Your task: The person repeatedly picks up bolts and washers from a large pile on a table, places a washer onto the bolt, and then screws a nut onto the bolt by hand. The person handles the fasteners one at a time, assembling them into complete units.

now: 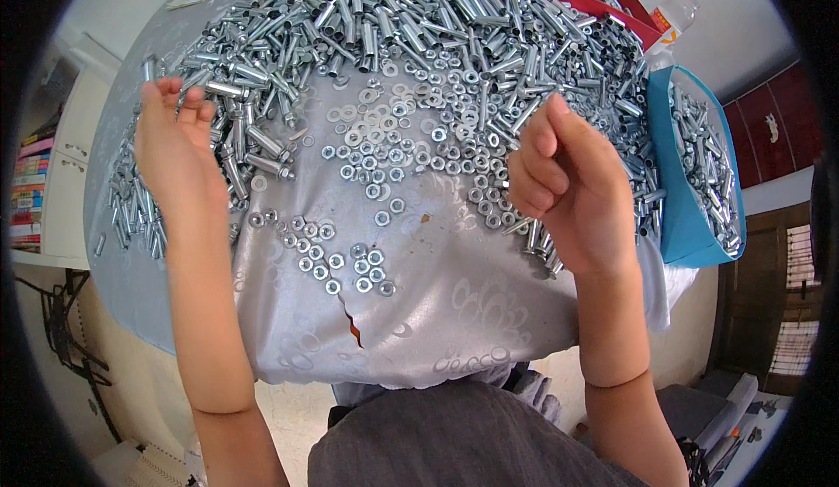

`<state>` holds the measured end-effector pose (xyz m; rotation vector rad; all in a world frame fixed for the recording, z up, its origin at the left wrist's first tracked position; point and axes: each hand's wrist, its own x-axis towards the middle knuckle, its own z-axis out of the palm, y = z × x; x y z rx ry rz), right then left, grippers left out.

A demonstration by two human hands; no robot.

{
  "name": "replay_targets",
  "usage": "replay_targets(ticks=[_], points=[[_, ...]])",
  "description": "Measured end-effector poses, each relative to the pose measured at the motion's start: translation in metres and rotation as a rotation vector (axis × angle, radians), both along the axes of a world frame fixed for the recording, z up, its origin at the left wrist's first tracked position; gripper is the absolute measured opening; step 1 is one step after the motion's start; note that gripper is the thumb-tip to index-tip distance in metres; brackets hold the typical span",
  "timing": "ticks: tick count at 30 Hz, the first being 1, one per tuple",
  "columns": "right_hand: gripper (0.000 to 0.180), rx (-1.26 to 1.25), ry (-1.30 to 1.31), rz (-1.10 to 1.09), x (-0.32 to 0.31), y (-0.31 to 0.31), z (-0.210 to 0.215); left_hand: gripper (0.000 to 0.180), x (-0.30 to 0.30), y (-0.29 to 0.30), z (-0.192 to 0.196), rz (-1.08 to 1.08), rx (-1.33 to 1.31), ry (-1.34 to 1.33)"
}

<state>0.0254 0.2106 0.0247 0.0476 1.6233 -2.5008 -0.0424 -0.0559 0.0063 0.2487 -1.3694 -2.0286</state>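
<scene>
My left hand (pixel 177 150) is over the left part of the pile of metal sleeves and bolts, fingers bent but apart. Just right of it lie sleeve anchors (pixel 266 142) with bolts in them. My right hand (pixel 577 190) is raised at the right of the heap, its fingers curled in; anything inside them is hidden. Between the hands, flat washers (pixel 380 120) and hex nuts (pixel 382 218) lie loose on the cloth. Two small groups of nuts (pixel 321 272) sit nearer to me.
A grey patterned tablecloth (pixel 472 312) with a small tear covers the table. Metal sleeves (pixel 367 37) heap across its far side. A blue box (pixel 686 233) full of metal parts stands at the right, and a red tray (pixel 642 28) at the far right.
</scene>
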Motion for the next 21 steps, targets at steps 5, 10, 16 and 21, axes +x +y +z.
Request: replay_targets(ticks=[5, 10, 16, 21], points=[[0.030, -0.048, -0.011, -0.002, -0.001, 0.003, -0.001, 0.030, -0.012, -0.031, -0.002, -0.158, 0.172, -0.072], [0.028, -0.084, 0.000, -0.035, -0.004, 0.010, -0.003, 0.037, -0.003, -0.009, 0.006, -0.244, 0.190, -0.143], [0.023, 0.059, 0.196, -0.266, -0.013, 0.028, -0.003, 0.032, 0.016, 0.029, -0.009, -0.507, -0.141, -0.174], [0.017, 0.520, 0.314, -0.430, -0.013, 0.035, 0.012, 0.021, 0.038, 0.060, -0.018, -0.572, -0.741, 0.020]])
